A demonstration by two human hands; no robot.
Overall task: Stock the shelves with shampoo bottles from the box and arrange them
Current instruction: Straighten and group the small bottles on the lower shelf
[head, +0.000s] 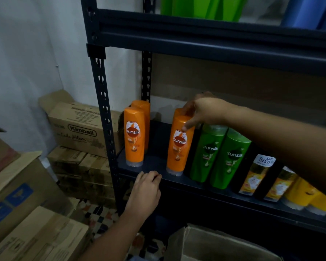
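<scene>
On the dark metal shelf (154, 162) two orange Sunsilk bottles (135, 136) stand at the left, one behind the other. A second pair of orange bottles (179, 146) stands further right, and my right hand (203, 112) grips their tops, thumb on the front one. Two green Sunsilk bottles (220, 155) lean beside them. My left hand (146, 191) rests with curled fingers on the shelf's front edge, holding no bottle. An open cardboard box (211, 245) sits below, its contents hidden.
Black-and-yellow bottles (256, 176) and yellow bottles (305, 196) fill the shelf's right side. Stacked cardboard cartons (79, 132) stand left of the rack's upright post (105, 117). Green (199, 6) and blue items sit on the upper shelf. Patterned floor tiles (98, 215) show below.
</scene>
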